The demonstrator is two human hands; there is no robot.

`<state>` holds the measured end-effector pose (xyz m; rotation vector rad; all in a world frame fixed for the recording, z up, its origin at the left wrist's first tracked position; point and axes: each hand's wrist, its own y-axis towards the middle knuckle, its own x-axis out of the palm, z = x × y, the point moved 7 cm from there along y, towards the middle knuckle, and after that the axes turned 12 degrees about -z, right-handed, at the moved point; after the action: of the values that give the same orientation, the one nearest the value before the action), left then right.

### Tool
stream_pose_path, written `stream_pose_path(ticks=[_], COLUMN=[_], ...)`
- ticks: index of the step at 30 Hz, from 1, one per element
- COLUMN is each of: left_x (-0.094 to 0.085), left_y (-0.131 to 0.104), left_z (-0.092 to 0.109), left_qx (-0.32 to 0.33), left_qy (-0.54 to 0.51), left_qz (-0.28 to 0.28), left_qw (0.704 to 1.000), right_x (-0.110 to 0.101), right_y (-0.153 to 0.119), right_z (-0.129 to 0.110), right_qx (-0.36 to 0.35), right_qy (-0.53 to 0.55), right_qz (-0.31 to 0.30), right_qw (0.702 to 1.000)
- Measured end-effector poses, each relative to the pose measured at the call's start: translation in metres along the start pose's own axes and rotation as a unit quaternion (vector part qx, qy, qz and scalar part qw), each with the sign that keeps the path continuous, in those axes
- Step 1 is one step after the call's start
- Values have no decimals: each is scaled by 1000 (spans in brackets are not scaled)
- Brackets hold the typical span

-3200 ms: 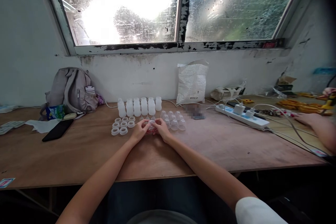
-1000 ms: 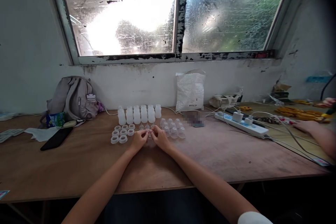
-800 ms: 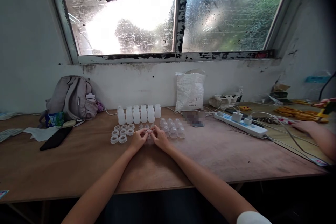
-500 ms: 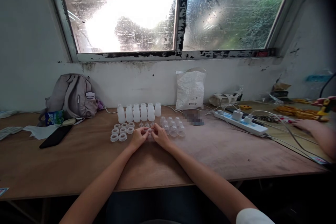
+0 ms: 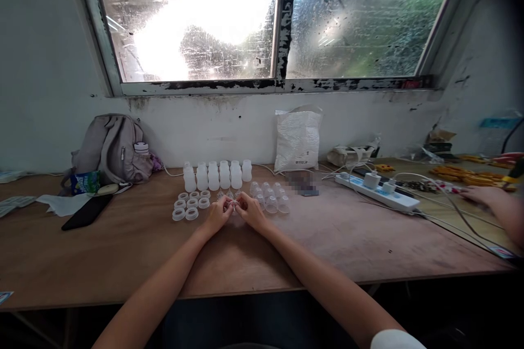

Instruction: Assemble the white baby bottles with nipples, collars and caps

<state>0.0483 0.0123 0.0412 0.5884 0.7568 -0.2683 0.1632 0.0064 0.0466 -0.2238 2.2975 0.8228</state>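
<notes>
Clear piece pinched between both hands at table centre

Clear piece [image 5: 234, 207], small and see-through, sits between my two sets of fingertips, just above the wooden table [image 5: 123, 251] and straight ahead at 12 o'clock from my body. My left hand [image 5: 219, 214] closes on it from its 9 o'clock side and my right hand [image 5: 250, 212] from its 3 o'clock side; both are narrowed to a fingertip pinch on it, and neither is nearer than the other. I cannot tell the piece's long axis, since it is too small and partly hidden by the fingers.

Around the hands, a row of white bottles [image 5: 216, 174] stands upright at 12 o'clock, toward the wall. White rings [image 5: 190, 204] lie in a group at 10 o'clock, just beside my left hand. Clear caps [image 5: 270, 199] cluster at 2 o'clock, just beside my right hand. A few more tiny clear bits lie between the bottles and my fingertips.

Farther out, a black phone [image 5: 87, 211] and a grey backpack [image 5: 110, 147] lie at 9 to 10 o'clock, a white bag [image 5: 298, 139] leans on the wall at 1 o'clock, and a power strip [image 5: 376, 191] lies at 3 o'clock. Another person's hand [image 5: 485, 196] rests on the table well apart at the far right.
</notes>
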Motion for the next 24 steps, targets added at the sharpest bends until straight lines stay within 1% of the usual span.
stream_pose_path(ticks=[5, 9, 14, 19, 24], left_x=[2, 0, 1, 1, -2], left_y=[0, -1, -1, 1, 0], left_z=[0, 0, 3, 2, 2], left_qx=[21, 25, 35, 27, 10], left_qy=[7, 19, 37, 59, 64], left_qz=[-17, -12, -19, -10, 2], left_qw=[1000, 999, 999, 998, 998], right_x=[4, 6, 5, 8, 8], right_y=[1, 0, -1, 0, -1], right_z=[3, 5, 2, 2, 2], right_qx=[-1, 9, 3, 10, -1], right_qy=[-18, -40, -38, -56, -35], right_qz=[-11, -11, -5, 4, 19], right_qw=[1000, 999, 999, 998, 999])
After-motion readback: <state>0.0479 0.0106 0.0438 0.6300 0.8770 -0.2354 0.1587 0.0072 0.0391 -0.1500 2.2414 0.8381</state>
